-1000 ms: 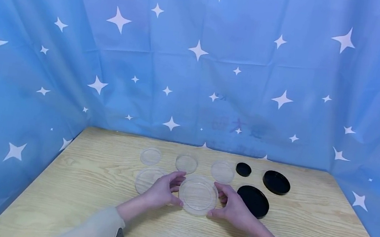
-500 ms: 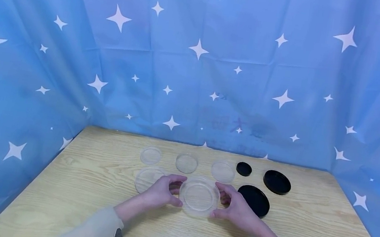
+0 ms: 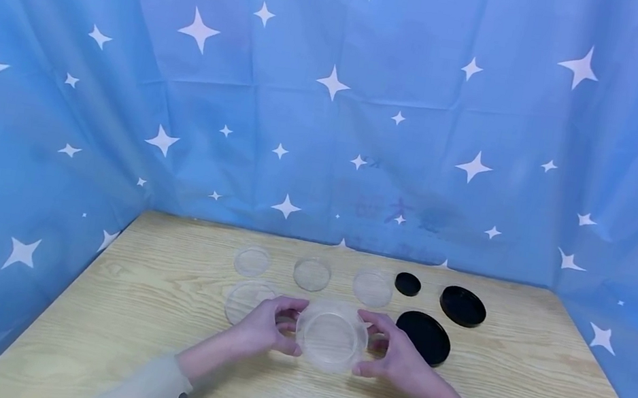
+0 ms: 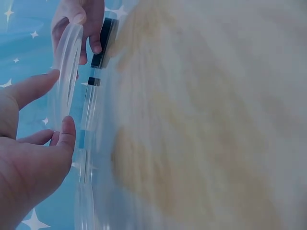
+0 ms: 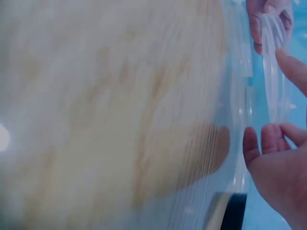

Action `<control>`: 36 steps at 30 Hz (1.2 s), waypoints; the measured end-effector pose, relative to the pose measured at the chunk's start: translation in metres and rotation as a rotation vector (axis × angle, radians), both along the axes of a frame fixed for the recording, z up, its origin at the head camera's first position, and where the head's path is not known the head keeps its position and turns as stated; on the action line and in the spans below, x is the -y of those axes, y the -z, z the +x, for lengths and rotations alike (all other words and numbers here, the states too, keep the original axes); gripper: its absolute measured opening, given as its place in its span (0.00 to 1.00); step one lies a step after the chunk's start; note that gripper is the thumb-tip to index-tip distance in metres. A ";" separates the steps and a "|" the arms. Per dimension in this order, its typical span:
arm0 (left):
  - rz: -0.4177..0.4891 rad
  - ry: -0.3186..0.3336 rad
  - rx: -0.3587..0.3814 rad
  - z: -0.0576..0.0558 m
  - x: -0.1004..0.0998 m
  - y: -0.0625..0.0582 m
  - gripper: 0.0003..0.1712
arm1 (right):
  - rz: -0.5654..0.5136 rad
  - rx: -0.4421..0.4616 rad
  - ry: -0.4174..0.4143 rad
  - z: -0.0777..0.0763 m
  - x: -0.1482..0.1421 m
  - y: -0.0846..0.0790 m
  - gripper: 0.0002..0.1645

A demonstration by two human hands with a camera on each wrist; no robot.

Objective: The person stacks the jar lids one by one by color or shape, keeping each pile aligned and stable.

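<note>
Dish (clear, round, raised) is gripped between left hand and right hand.

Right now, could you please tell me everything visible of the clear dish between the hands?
The clear dish is round, shallow and plastic-looking, a smaller ring showing inside its rim. The left hand and right hand grip opposite sides, holding it roughly level above the wooden table. Whether it includes a lid is unclear.
</note>
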State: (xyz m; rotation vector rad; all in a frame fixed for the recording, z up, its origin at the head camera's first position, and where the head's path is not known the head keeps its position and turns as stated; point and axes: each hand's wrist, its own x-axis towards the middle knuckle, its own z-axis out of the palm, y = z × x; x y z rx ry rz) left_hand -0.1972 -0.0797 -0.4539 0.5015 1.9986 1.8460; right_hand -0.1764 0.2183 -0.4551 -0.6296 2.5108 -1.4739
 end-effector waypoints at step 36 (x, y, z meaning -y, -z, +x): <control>-0.032 0.020 -0.019 0.070 0.083 -0.001 0.49 | -0.062 0.115 -0.131 0.045 0.081 0.000 0.54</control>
